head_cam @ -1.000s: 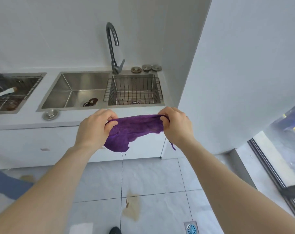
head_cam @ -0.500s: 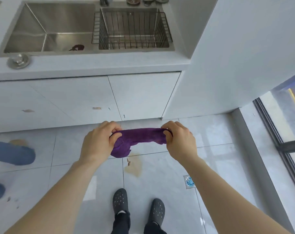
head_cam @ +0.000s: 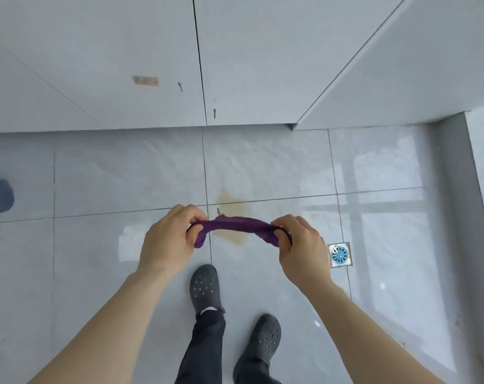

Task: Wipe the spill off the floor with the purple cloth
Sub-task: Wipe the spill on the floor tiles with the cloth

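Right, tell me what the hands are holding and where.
The purple cloth, bunched and stretched between both hands: left hand grips its left end, right hand its right end.

Both hands, left (head_cam: pixel 168 239) and right (head_cam: pixel 301 245), pinch the cloth (head_cam: pixel 235 225) stretched above the spill (head_cam: pixel 233 206); drain (head_cam: pixel 340 254) at 3 o'clock, shoes (head_cam: pixel 206 289) at 6.

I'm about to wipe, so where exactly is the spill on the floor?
In the head view, the brownish spill lies mid-floor, straddling a tile joint, partly behind the purple cloth, ahead of the grey shoes and left of the floor drain.
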{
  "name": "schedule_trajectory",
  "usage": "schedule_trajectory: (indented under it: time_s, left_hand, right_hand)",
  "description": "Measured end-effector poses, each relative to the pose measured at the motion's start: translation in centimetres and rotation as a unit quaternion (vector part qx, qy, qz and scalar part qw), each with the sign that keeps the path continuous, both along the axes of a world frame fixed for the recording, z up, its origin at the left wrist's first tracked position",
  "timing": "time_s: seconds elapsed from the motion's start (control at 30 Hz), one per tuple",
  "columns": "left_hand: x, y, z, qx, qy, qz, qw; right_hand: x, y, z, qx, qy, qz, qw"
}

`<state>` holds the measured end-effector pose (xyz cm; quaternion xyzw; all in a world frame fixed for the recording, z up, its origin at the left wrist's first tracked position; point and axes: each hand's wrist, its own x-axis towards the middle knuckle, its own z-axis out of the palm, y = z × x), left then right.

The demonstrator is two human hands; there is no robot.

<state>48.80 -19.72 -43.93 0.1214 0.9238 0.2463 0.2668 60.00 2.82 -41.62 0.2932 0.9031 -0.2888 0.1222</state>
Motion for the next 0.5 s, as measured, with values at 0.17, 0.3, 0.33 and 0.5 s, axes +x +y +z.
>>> schedule_trajectory:
  time_s: [0.17, 0.3, 0.33, 0.5]
  left_hand:
    - [2.9, -1.2, -11.5, -0.017, -0.038, 0.009, 0.999]
    - [4.8, -1.5, -20.0, -0.018, -0.073, -0.006, 0.997]
    - [5.1, -1.6, -22.0, -0.018, -0.082, -0.011, 0.996]
    - [6.0, -1.6, -32.0, -0.013, -0.097, -0.046, 0.994]
  right_hand:
    - [2.5, -1.0, -11.0, -0.009, -0.029, 0.017, 0.999]
    - [4.4, -1.2, -19.4, -0.012, -0.047, 0.025, 0.998]
    - [4.8, -1.3, -21.5, -0.01, -0.049, 0.029, 0.998]
    - [6.2, -0.9, -31.7, 0.013, -0.037, 0.045, 0.998]
